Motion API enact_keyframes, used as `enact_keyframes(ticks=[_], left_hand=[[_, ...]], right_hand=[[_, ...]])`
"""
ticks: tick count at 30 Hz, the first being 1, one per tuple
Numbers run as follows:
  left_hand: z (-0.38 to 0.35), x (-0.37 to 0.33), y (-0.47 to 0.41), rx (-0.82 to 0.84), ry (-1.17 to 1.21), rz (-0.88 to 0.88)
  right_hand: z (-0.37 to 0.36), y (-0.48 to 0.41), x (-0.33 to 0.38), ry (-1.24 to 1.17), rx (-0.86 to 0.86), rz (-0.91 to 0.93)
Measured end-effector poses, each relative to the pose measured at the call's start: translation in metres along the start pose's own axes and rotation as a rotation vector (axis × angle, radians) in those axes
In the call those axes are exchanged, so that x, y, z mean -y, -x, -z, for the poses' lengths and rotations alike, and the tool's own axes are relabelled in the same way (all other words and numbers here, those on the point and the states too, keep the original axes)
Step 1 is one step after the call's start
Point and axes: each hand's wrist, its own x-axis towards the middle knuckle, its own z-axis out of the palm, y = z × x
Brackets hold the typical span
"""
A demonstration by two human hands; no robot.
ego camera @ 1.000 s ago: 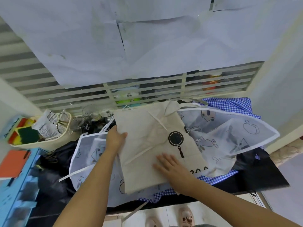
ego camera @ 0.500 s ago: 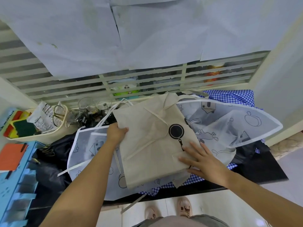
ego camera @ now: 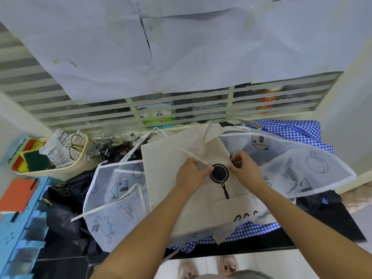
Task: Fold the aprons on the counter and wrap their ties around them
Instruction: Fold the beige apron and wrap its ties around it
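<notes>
A folded beige apron with a black pan print lies on the pile in the middle of the counter. Its thin beige tie runs slantwise across its upper half. My left hand pinches the near end of that tie just left of the pan print. My right hand pinches the beige apron's right edge beside the print. Under it a white see-through apron with line drawings is spread wide. A blue checked apron lies beneath that.
A cream basket with sponges, a packet and scissors stands at the back left, glass jars beside it. A blue drawer unit is at the far left, black cloth next to it. The dark counter's front edge is near my feet.
Both hands left the beige apron's sides and came together at its middle by the pan print. The left now pinches the tie, the right the apron's right edge.
</notes>
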Motion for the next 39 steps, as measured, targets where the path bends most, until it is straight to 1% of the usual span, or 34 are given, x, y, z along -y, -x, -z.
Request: enact_keyframes(ticks=[3, 5, 7, 9, 11, 12, 14, 17, 18, 20, 22, 23, 24, 26, 28, 31, 35, 36, 39], left_hand=[[-0.01, -0.01, -0.014, 0.054, 0.353, 0.216], [-0.007, -0.014, -0.021, 0.06, 0.513, 0.265], [0.005, -0.014, -0.024, 0.051, 0.579, 0.277], [0.029, -0.007, -0.025, 0.052, 0.597, 0.274], [0.066, 0.01, -0.022, 0.002, 0.595, 0.253], [0.087, 0.025, -0.019, -0.055, 0.591, 0.26], [0.131, 0.063, -0.011, -0.204, 0.534, 0.322], [0.182, 0.123, 0.005, -0.388, 0.352, 0.454], [0.192, 0.138, 0.008, -0.416, 0.281, 0.499], [0.199, 0.149, 0.01, -0.419, 0.096, 0.564], [0.195, 0.143, 0.005, -0.436, -0.142, 0.617], [0.188, 0.13, 0.002, -0.453, -0.233, 0.605], [0.179, 0.114, -0.003, -0.464, -0.282, 0.531], [0.155, 0.073, -0.015, -0.411, -0.266, 0.232], [0.124, 0.029, -0.026, -0.285, -0.198, -0.067], [0.075, -0.025, -0.043, -0.107, -0.225, -0.386], [0.015, -0.061, -0.06, -0.077, -0.528, -0.697], [0.004, -0.065, -0.063, -0.069, -0.595, -0.752], [-0.017, -0.072, -0.073, -0.015, -0.719, -0.806]], right_hand=[[0.001, -0.011, 0.005, -0.034, 0.056, -0.054], [0.001, -0.014, 0.006, -0.013, 0.122, -0.078], [0.001, -0.015, 0.005, 0.027, 0.191, -0.09], [0.004, -0.016, 0.003, 0.053, 0.214, -0.098], [0.007, -0.017, 0.001, 0.056, 0.219, -0.105], [0.008, -0.018, 0.0, 0.062, 0.222, -0.11], [0.01, -0.021, 0.001, 0.081, 0.24, -0.12], [0.011, -0.025, 0.001, 0.047, 0.266, -0.135], [0.012, -0.025, 0.002, 0.041, 0.27, -0.134], [0.012, -0.027, 0.004, 0.031, 0.263, -0.13], [0.013, -0.03, 0.009, 0.034, 0.241, -0.105], [0.013, -0.031, 0.012, 0.044, 0.227, -0.086], [0.013, -0.034, 0.014, 0.044, 0.218, -0.072], [0.012, -0.038, 0.017, 0.001, 0.216, -0.07], [0.009, -0.04, 0.018, -0.028, 0.215, -0.07], [0.004, -0.042, 0.017, -0.032, 0.198, -0.064], [-0.002, -0.041, 0.015, -0.003, 0.187, -0.038], [-0.003, -0.04, 0.014, 0.003, 0.185, -0.031], [-0.004, -0.04, 0.011, 0.032, 0.162, -0.031]])
